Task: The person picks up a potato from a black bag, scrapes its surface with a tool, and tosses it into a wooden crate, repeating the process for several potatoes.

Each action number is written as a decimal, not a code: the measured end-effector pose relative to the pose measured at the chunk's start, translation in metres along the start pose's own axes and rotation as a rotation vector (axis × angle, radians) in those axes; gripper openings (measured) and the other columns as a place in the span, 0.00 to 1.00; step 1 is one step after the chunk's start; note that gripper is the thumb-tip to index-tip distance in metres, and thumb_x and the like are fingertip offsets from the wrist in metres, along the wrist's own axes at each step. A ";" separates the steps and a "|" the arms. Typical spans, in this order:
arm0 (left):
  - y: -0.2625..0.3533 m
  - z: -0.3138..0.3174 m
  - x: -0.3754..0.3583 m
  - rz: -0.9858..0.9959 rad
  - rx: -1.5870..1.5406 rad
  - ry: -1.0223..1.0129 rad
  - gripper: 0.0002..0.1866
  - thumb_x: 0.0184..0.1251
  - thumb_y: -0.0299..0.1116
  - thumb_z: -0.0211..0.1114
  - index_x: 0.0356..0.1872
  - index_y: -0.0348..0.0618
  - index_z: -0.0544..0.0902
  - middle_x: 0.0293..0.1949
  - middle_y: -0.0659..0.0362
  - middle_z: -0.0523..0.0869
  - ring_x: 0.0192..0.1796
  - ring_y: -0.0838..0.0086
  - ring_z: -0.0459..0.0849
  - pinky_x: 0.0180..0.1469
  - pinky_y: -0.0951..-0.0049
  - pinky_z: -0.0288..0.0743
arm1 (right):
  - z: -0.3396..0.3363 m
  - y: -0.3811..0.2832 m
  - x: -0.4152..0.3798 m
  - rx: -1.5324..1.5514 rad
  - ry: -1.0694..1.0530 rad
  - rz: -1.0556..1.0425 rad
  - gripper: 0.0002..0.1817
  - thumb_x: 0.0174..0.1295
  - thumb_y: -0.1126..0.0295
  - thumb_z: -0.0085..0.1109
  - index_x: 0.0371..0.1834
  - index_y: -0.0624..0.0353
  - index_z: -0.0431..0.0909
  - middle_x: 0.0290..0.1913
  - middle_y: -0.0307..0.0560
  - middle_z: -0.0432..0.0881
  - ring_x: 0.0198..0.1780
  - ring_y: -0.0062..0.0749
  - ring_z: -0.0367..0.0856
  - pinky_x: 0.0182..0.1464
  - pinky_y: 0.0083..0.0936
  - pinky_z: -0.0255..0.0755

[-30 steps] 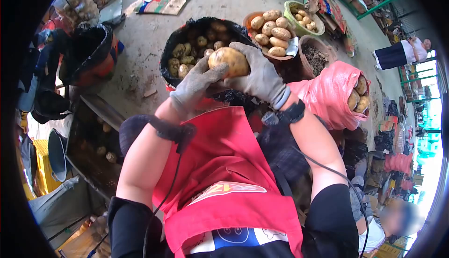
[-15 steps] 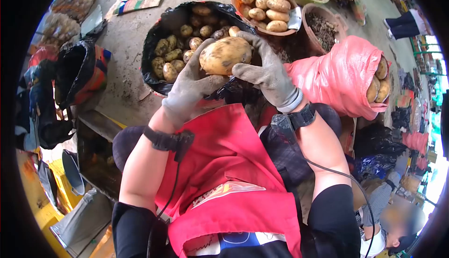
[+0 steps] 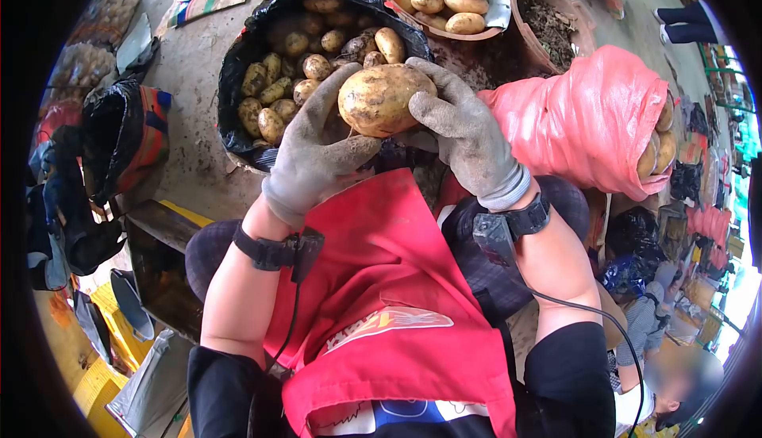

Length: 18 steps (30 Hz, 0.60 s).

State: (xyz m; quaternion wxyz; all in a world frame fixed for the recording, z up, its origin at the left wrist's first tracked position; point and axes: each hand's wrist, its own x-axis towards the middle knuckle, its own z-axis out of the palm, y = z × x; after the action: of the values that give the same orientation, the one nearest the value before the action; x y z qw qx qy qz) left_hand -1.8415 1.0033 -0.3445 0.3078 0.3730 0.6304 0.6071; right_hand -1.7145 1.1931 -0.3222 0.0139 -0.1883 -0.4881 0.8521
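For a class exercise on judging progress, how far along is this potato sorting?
Apparently partway.
Looks done: potatoes piled in the orange bowl and showing at the pink sack's mouth.
In hand: one large potato, between left hand and right hand.
Probably left: many potatoes in the black-lined tub.

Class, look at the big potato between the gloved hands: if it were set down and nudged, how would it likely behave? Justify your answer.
The big potato would probably stay stiff, showing no sag between the left hand and right hand. Its oval outline suggests a wobbly roll. It may weigh more than the visibly smaller tub potatoes.
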 end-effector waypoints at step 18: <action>0.011 0.018 -0.016 -0.372 -0.557 0.042 0.45 0.65 0.26 0.76 0.81 0.35 0.61 0.68 0.53 0.79 0.65 0.70 0.82 0.60 0.70 0.84 | 0.001 0.022 -0.014 -0.244 0.317 -0.245 0.16 0.83 0.65 0.50 0.57 0.65 0.84 0.52 0.48 0.88 0.53 0.24 0.86 0.53 0.26 0.84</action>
State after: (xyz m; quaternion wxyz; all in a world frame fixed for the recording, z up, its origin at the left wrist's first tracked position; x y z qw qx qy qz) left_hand -1.8168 0.9989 -0.3363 0.4905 0.1406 0.5038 0.6970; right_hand -1.6981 1.1781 -0.3362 0.1708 -0.2595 -0.5986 0.7384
